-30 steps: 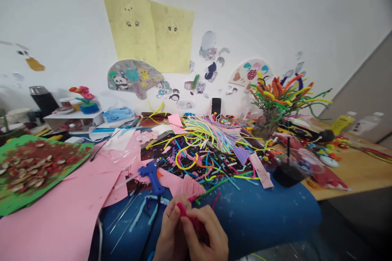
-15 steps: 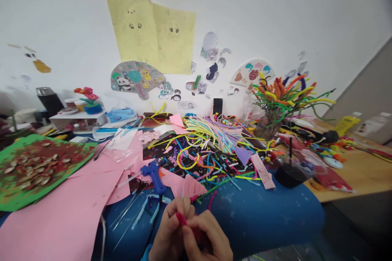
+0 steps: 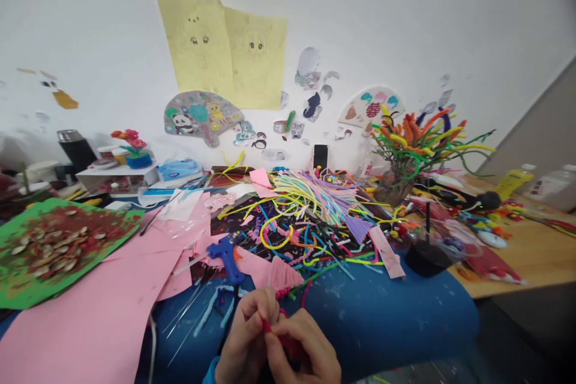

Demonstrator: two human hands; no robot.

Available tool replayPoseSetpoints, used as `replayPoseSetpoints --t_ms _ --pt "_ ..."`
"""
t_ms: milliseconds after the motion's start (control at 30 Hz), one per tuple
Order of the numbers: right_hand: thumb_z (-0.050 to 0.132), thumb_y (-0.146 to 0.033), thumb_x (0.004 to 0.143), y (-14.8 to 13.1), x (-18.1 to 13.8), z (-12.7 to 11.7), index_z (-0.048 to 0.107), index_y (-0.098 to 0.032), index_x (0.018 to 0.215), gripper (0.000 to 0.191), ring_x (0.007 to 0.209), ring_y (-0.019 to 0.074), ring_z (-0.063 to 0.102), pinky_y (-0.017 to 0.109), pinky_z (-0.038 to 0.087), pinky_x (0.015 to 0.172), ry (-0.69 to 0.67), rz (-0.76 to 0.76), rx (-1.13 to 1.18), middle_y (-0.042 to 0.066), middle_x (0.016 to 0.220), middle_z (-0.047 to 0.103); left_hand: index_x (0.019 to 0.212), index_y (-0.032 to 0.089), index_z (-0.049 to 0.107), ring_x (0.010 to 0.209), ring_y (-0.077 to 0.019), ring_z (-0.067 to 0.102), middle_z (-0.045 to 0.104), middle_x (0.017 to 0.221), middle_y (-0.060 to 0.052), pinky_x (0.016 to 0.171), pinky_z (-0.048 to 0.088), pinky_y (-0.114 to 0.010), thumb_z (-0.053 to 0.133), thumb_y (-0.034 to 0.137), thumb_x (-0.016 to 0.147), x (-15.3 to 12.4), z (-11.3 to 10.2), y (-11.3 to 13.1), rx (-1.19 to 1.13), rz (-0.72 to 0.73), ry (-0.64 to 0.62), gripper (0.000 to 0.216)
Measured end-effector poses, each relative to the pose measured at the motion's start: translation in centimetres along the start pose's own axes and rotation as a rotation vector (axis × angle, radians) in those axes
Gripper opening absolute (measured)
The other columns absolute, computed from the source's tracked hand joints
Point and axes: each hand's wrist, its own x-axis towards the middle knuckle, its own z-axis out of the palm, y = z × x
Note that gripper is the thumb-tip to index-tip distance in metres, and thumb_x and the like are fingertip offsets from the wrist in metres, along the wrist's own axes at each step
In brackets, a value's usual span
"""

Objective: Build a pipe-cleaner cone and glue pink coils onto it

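Observation:
Both of my hands are together at the bottom middle, over the front edge of the blue table cover. My left hand and my right hand are closed in a pinch on a dark pink pipe cleaner, which is bent between the fingertips. Just beyond my hands lie a fringed pink paper piece and a blue hot glue gun. Part of the pipe cleaner is hidden by my fingers.
A heap of coloured pipe cleaners fills the table's middle. Pink paper sheets and a green board with seeds lie left. A vase of pipe-cleaner flowers and a black bowl stand right, by a wooden table.
My hands have stayed at the bottom middle, working the pink pipe cleaner; less of its free end shows above my fingers. The view has shifted slightly.

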Motion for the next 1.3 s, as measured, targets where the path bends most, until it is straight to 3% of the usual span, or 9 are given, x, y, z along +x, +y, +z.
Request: replayPoseSetpoints --t_ms 167,300,567,767,1000,1300 --pt "0.064 -0.01 0.083 0.2 0.5 -0.7 0.065 -0.022 0.078 0.013 0.048 0.0096 0.048 0.02 0.035 0.043 0.037 -0.04 -0.05 -0.004 0.058 0.057 0.064 0.016 0.063 0.049 -0.0067 0.033 0.041 0.057 0.006 0.048 0.03 -0.02 0.083 0.049 0.065 -0.3 0.3 -0.2 0.2 -0.077 0.186 0.038" --pt "0.06 -0.008 0.087 1.1 0.3 -1.4 0.066 -0.022 0.087 0.015 0.053 0.0114 0.054 0.02 0.042 0.047 -0.053 -0.029 -0.026 -0.001 0.064 0.059 0.072 0.015 0.07 0.047 -0.0068 0.038 0.047 0.053 0.005 0.048 0.032 -0.02 0.086 0.051 0.058 -1.0 0.0 0.0 0.326 -0.124 0.317 0.041" --pt "0.059 -0.011 0.09 1.3 1.1 -2.6 0.068 -0.021 0.095 0.015 0.062 0.0127 0.058 0.02 0.047 0.052 -0.204 -0.073 -0.064 0.002 0.077 0.062 0.065 0.014 0.067 0.048 -0.0077 0.04 0.046 0.05 0.005 0.05 0.033 -0.02 0.079 0.049 0.07 -1.2 0.6 1.6 0.581 -0.049 0.375 0.037" --pt "0.059 -0.007 0.089 1.5 2.6 -4.0 0.066 -0.019 0.096 0.016 0.063 0.0124 0.061 0.02 0.051 0.056 -0.359 -0.229 -0.154 0.002 0.075 0.062 0.061 0.014 0.061 0.049 -0.0094 0.04 0.045 0.052 0.004 0.051 0.032 -0.022 0.073 0.053 0.073 -0.8 0.5 2.4 0.745 -0.112 0.266 0.042" --pt "0.056 -0.013 0.093 1.7 3.8 -5.0 0.067 -0.018 0.09 0.013 0.06 0.0129 0.059 0.021 0.049 0.053 -0.494 -0.372 -0.245 0.003 0.07 0.061 0.061 0.016 0.056 0.053 -0.0115 0.04 0.044 0.056 0.003 0.052 0.03 -0.023 0.064 0.052 0.08 -0.2 1.3 5.1 1.065 -0.216 0.086 0.042" --pt "0.059 -0.029 0.095 1.0 6.4 -6.0 0.071 -0.02 0.089 0.016 0.066 0.013 0.064 0.022 0.052 0.058 -0.704 -0.366 -0.206 0.003 0.075 0.068 0.068 0.017 0.069 0.064 -0.0158 0.053 0.061 0.067 -0.001 0.062 0.039 -0.024 0.067 0.034 0.079 0.0 1.7 7.8 1.314 -0.277 -0.138 0.02"
